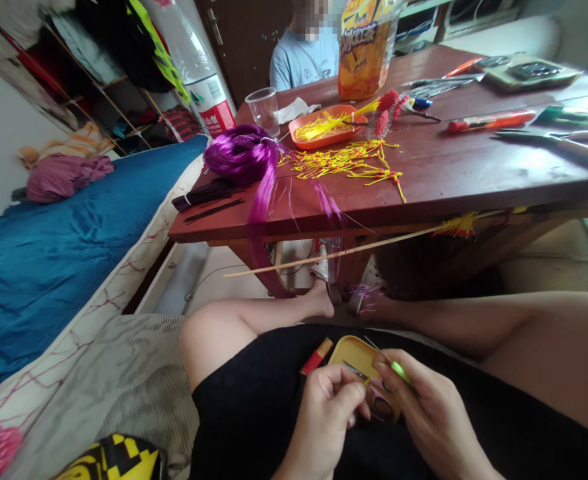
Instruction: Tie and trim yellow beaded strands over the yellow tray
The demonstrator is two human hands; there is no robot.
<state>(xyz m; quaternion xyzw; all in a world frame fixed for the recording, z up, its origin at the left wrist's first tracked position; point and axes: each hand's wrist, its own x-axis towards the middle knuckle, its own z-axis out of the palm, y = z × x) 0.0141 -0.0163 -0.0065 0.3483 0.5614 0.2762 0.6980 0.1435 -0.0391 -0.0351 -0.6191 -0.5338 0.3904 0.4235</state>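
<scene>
Over the lap, my right hand (427,393) is closed around a thin metal-shafted tool with a bright green handle (401,375); it looks like a crochet hook, though its tip is too small to make out. My left hand (331,403) pinches a small yellow piece (367,382), mostly hidden by the fingers. Beneath both hands, a yellow tray (347,348) rests on the black cloth over the lap. Scissors (383,404) with pinkish handles lie in it, partly covered. Left of the tray is a small red and gold packet (317,356).
The brown table (424,187) bears purple fibre (234,155), yellow-red strands (344,160), an orange tray (319,139), pliers (554,137) and a tea bottle (367,53). A long thin stick (324,257) juts out below its front edge. Behind sits a person (305,60); a bed (74,200) stands left.
</scene>
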